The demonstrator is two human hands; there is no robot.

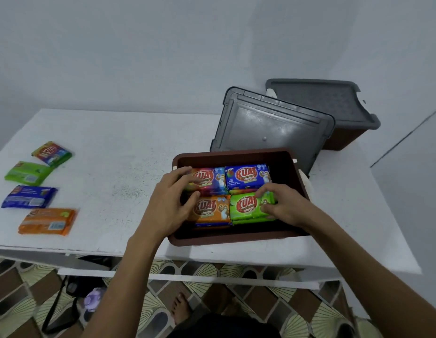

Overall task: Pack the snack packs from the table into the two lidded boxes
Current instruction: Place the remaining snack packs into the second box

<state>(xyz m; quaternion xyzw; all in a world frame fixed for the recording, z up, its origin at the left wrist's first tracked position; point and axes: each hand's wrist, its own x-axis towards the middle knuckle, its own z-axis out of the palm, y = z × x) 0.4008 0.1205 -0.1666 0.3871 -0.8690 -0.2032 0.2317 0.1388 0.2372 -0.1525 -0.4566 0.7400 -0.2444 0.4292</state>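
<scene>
Green pack (246, 207), pinched at its end by the right hand (282, 206) inside the brown box (236, 152), wants pressing flat beside the boxed orange pack (212, 209), which the left hand (173, 203) steadies with spread fingers, while four loose packs (29, 196) wait left of the box.
</scene>
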